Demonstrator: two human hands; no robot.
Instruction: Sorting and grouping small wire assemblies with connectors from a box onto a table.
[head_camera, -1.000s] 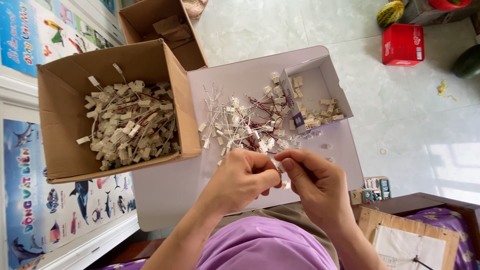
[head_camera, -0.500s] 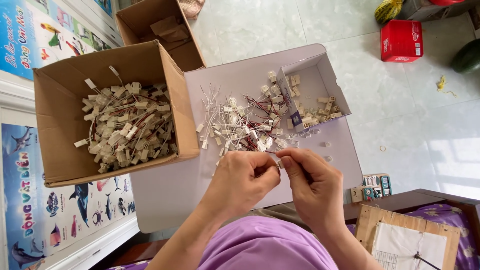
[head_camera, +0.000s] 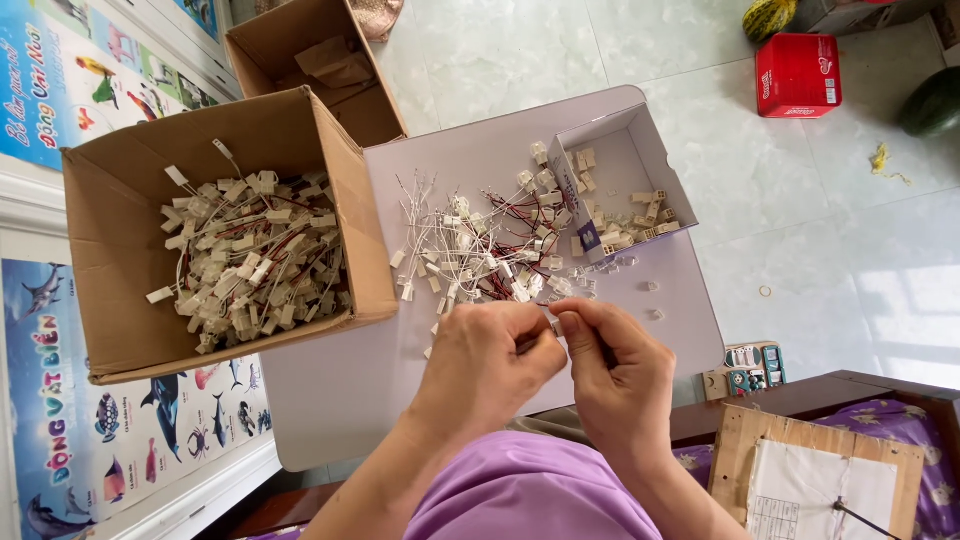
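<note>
Head view shows the left hand and right hand meeting, each grip pinched together on one small white connector just above the bench. I judge the joining step is in hand; it calls for fine alignment. Beyond lies the loose pile of wired pieces, the small white box, then the big carton.

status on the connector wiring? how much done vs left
Done: the big cardboard box holds a heap of wired connectors. In hand: left hand and right hand pinch a small piece together, too hidden to identify. Left: a loose pile of wires on the white board, and small connector housings in the small white box. By those piles, plenty remains.
</note>
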